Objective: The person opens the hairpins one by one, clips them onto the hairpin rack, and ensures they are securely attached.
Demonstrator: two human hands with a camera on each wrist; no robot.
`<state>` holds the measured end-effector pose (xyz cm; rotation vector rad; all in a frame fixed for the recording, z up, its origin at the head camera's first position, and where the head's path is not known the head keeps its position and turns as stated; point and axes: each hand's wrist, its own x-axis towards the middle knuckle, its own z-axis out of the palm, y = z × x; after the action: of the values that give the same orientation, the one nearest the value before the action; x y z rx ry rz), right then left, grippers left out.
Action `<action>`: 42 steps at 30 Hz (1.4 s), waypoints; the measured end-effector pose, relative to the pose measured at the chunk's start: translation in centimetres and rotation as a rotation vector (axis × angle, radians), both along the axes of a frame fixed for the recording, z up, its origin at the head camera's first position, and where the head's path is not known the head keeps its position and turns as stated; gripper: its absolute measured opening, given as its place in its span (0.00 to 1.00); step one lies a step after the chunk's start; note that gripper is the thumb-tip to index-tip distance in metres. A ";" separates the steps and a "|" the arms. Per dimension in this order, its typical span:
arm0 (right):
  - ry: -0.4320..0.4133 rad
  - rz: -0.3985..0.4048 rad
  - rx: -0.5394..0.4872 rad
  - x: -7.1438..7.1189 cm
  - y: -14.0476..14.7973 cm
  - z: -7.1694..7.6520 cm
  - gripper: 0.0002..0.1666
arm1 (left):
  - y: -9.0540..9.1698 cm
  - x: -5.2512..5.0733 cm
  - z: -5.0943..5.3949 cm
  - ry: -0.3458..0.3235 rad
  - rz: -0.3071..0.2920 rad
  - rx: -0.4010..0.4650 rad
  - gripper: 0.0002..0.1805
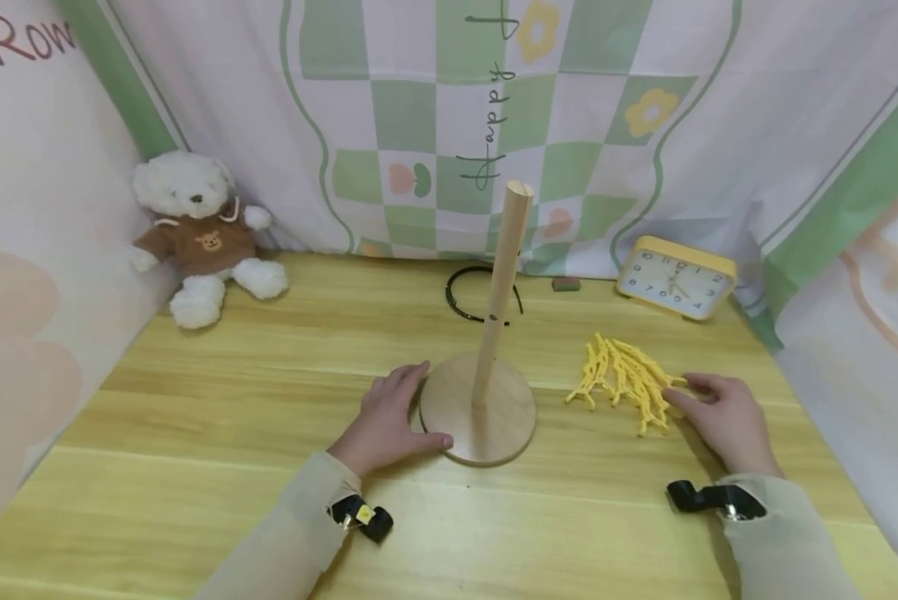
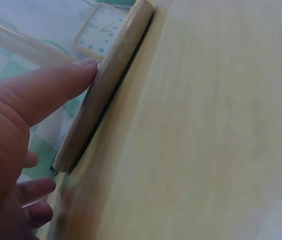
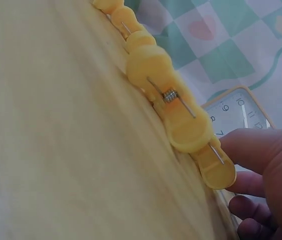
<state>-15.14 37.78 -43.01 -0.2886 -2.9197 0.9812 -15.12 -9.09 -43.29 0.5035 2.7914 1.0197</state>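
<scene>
Yellow clips point(image 1: 644, 377) heaped just left of right grip point(image 1: 728, 417), pinching one clip's end; left grip point(image 1: 390, 419) spread against wooden stand point(image 1: 489, 365).

Ahead of the left hand point(image 1: 388, 417) and right hand point(image 1: 726, 421), between them, the wooden post point(image 1: 503, 283) hides part of the black headband point(image 1: 451, 293), while the dark block point(image 1: 566, 284) nearby is too small to identify. The left wrist view's edge crops the left hand. In the right wrist view, the right hand partly covers the clock point(image 3: 238, 112), and the top edge cuts off the yellow clips point(image 3: 181, 115).
</scene>
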 end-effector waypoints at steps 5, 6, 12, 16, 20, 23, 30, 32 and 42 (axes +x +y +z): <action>0.029 -0.079 -0.033 0.3 -0.2 -0.5 0.44 | -0.1 0.1 0.0 0.020 -0.039 -0.024 0.58; 0.039 -0.109 -0.052 0.4 -0.2 -0.5 0.43 | -0.1 0.1 0.0 0.023 -0.045 -0.027 0.58; 0.129 -0.239 -0.125 0.8 -0.4 -0.2 0.36 | 0.0 0.0 0.1 0.018 -0.061 -0.036 0.57; 0.217 -0.229 -0.121 1.2 -1.1 0.7 0.30 | 0.2 -0.2 0.2 0.016 -0.067 -0.041 0.57; 0.294 -0.160 -0.131 1.9 -2.8 1.1 0.23 | 0.2 -0.3 0.1 0.003 -0.069 -0.047 0.57; 0.355 -0.073 -0.131 2.1 -4.3 1.0 0.19 | 0.1 -0.3 0.1 -0.008 -0.071 -0.053 0.57; 0.431 0.078 -0.130 2.0 -6.9 0.7 0.14 | 0.0 -0.4 0.0 -0.022 -0.074 -0.058 0.57; 0.437 0.099 -0.130 2.0 -7.5 0.6 0.13 | 0.0 -0.4 0.0 -0.024 -0.074 -0.053 0.57; 0.468 0.233 -0.119 2.0 -10.1 0.3 0.11 | -0.1 -0.6 -0.3 -0.014 -0.077 -0.041 0.57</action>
<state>-13.14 27.72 -42.67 0.2540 -2.5069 1.0776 -15.70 -9.21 -43.58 0.5912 2.7507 0.9451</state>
